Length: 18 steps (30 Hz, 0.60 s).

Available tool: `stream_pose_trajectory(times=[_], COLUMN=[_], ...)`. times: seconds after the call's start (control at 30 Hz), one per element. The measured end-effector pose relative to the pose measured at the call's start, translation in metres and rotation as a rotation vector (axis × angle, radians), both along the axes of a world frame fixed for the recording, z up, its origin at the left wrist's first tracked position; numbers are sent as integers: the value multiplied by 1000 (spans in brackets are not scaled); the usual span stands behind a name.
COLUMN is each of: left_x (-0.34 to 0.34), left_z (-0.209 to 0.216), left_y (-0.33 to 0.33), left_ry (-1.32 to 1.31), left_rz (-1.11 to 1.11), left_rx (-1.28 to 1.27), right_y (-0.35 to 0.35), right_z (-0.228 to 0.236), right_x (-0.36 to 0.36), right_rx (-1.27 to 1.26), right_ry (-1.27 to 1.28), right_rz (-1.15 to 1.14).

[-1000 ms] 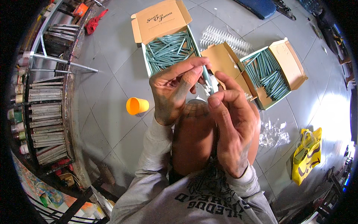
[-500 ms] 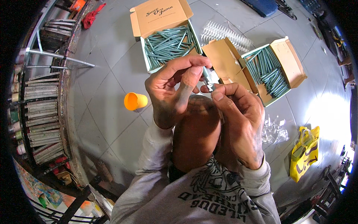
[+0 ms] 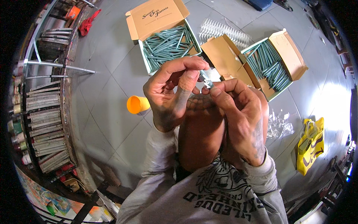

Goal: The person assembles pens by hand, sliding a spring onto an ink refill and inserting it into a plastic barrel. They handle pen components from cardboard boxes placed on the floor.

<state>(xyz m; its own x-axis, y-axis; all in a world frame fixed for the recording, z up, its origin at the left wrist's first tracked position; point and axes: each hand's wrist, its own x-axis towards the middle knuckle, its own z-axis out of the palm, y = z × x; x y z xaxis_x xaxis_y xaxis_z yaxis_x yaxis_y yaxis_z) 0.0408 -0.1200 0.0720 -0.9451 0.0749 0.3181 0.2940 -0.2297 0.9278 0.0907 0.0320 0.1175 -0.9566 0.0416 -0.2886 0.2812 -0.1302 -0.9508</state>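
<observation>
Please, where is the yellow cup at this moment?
In the head view, the yellow cup is on the grey floor, left of centre, appearing just left of the person's left hand.

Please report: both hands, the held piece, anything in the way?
Left hand, right hand: both pinching. Teal stick with white markings between them. Open boxes beyond, not visibly blocking.

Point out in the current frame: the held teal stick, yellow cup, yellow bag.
Held teal stick (image 3: 206, 78): head view, exposed middle of its shaft.
Yellow cup (image 3: 143, 104): head view, outer side wall.
Yellow bag (image 3: 310, 152): head view, middle of its yellow side.
</observation>
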Motion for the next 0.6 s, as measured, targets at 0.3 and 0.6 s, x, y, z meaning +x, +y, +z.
stream_pose_trajectory(times=[0.3, 0.6], left_x=[3, -2], left_z=[1, 12], left_y=[2, 5], left_ry=[32, -30], left_rz=[13, -57], left_rx=[-3, -19], right_y=[-3, -13], right_z=[-23, -10], right_x=[10, 16], right_rx=[-172, -266], right_ry=[163, 144], right_rz=[-28, -144])
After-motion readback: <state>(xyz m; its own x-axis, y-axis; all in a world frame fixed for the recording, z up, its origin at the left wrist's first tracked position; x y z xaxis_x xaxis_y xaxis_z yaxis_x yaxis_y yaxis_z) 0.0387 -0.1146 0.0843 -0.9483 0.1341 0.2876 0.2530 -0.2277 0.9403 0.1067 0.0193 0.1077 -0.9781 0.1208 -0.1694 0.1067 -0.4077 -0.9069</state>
